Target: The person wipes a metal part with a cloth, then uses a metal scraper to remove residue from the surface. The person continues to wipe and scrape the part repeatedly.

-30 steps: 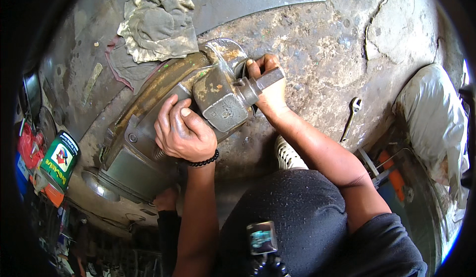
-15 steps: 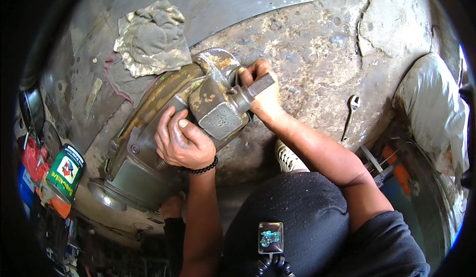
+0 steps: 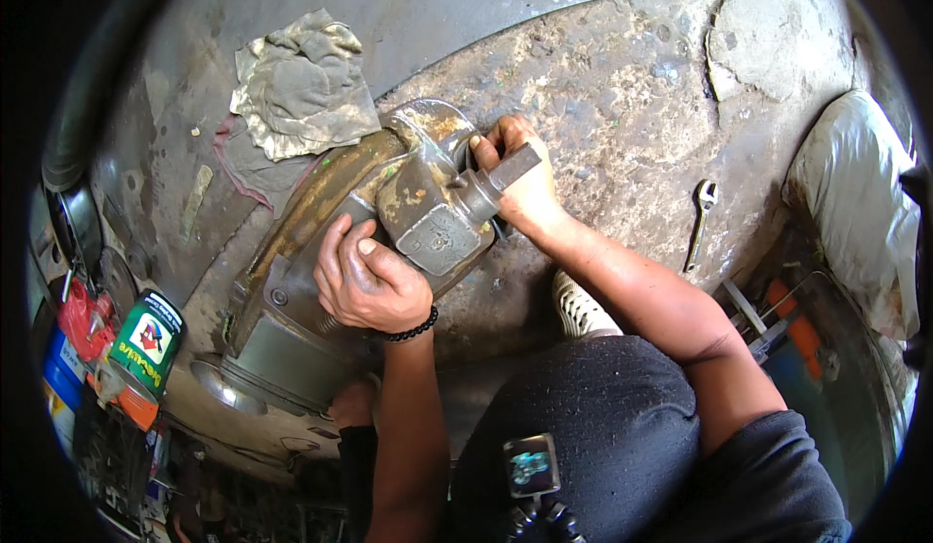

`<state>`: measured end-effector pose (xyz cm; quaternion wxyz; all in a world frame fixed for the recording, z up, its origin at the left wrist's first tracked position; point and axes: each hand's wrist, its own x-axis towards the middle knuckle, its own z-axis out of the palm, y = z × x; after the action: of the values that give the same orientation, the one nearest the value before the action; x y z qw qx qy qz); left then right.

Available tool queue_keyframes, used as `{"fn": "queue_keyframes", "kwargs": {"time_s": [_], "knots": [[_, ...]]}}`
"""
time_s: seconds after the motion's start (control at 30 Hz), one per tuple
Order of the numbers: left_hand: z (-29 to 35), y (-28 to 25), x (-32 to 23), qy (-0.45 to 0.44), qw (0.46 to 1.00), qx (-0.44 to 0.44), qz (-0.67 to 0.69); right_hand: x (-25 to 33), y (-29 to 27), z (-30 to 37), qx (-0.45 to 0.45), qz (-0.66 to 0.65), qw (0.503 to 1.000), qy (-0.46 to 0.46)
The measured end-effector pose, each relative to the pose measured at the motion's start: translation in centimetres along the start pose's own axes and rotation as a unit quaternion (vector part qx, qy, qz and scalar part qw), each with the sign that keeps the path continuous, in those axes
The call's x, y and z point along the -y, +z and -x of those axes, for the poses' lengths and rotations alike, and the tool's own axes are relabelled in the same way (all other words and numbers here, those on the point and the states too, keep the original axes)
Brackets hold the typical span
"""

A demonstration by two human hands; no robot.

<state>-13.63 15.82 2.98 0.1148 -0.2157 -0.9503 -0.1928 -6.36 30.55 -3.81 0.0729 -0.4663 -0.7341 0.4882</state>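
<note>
I'm finding room for a hand to pass over the floor (image 3: 617, 144) at upper right, between the right hand (image 3: 528, 185) and the wrench (image 3: 704, 222). The heavy metal assembly (image 3: 437, 224) is blocking the centre, its square-ended shaft (image 3: 512, 167) jutting toward upper right. The rag (image 3: 306, 86) is crowding its upper-left side; the right forearm (image 3: 641, 295) and knee (image 3: 583, 417) are barring approach from below.

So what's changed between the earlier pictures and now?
Nothing visibly: only the whole view tilts a little, as if the head moved. Nothing was taken hold of or let go. The left hand and right hand stay at the metal assembly, and the rag and wrench lie as before.
</note>
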Motion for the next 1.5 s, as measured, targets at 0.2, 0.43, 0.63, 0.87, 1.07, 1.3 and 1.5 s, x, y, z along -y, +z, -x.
{"fn": "queue_keyframes", "kwargs": {"time_s": [0.2,0.43,0.63,0.87,1.07,1.3,1.5], "knots": [[0.1,-0.1,0.0,0.000,1.000,0.000,-0.003,-0.1,0.0,0.1,0.011,-0.002,1.000,0.015],[0.2,-0.2,0.1,-0.011,1.000,0.000,-0.019,0.1,-0.1,0.3,0.001,0.006,1.000,0.002],[0.2,0.0,0.1,-0.011,1.000,-0.018,-0.018,-1.2,-2.3,-1.6,-0.064,0.016,0.996,-0.062],[0.5,0.2,0.5,0.001,1.000,-0.018,-0.022,1.5,-7.6,-11.8,-0.048,0.174,0.946,-0.268],[0.4,-0.1,0.1,-0.025,0.999,-0.002,-0.022,8.9,-3.9,-16.1,0.014,0.319,0.852,-0.414],[0.3,-0.4,0.1,-0.018,0.999,0.012,-0.031,10.6,7.9,-14.2,0.156,0.278,0.720,-0.616],[0.5,0.1,0.3,-0.021,0.999,-0.009,-0.027,9.6,2.2,-16.9,0.168,0.007,0.843,-0.511]]}}
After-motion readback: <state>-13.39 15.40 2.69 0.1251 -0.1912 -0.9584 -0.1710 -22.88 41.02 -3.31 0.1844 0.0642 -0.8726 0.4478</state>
